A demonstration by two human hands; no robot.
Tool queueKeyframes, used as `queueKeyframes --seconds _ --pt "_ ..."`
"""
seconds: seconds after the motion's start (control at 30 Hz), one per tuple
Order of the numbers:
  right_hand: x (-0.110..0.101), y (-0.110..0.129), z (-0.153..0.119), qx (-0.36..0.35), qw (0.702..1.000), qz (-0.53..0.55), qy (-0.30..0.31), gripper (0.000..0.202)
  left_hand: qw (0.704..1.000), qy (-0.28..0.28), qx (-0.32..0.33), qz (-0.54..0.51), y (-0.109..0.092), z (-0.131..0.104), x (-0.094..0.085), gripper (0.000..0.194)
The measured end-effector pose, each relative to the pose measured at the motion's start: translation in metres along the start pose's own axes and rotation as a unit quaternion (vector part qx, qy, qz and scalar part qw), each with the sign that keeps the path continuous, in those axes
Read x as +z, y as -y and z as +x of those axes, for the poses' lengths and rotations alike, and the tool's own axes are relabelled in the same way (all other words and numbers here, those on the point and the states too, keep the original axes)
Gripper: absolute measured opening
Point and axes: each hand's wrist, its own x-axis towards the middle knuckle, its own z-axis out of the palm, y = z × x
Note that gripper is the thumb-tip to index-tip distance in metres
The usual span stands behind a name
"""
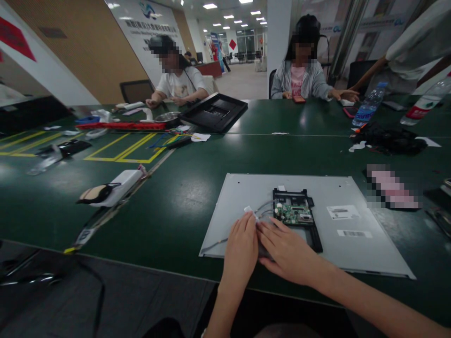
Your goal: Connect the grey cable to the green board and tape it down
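Note:
A flat silver display panel (pixel 338 188) lies back side up before me. A black plastic bracket (pixel 316 239) with a green circuit board (pixel 292 214) rests on it. Grey cables (pixel 265 205) run left from the board to my hands. My left hand (pixel 241 241) is closed, fingers pressed together beside a small white connector or tag (pixel 248 209). Against it lies my right hand (pixel 287 251), fingers bent over a dark grey piece (pixel 265 248) mostly hidden beneath. What the fingertips pinch is hidden. Another grey cable (pixel 214 245) emerges left of my left hand.
A blurred pink-and-black object (pixel 392 188) lies right of the panel. Left is a white power strip (pixel 123 185) with cords. A black monitor housing (pixel 214 112), water bottles (pixel 369 105) and a black bundle (pixel 391 139) stand farther back. Two people sit across the table; another leans in at right.

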Motion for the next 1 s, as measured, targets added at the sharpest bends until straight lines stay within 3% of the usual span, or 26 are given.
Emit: queueKeyframes --seconds 0.53,1.0 --pt "-0.011 0.017 -0.025 0.06 0.997 0.015 0.048 0.063 0.995 0.036 -0.097 -0.003 -0.004 0.018 -0.002 0.035" --pt "-0.016 0.017 -0.033 0.077 0.995 0.038 0.044 0.049 0.997 0.022 -0.075 -0.005 0.001 0.023 -0.003 0.036"
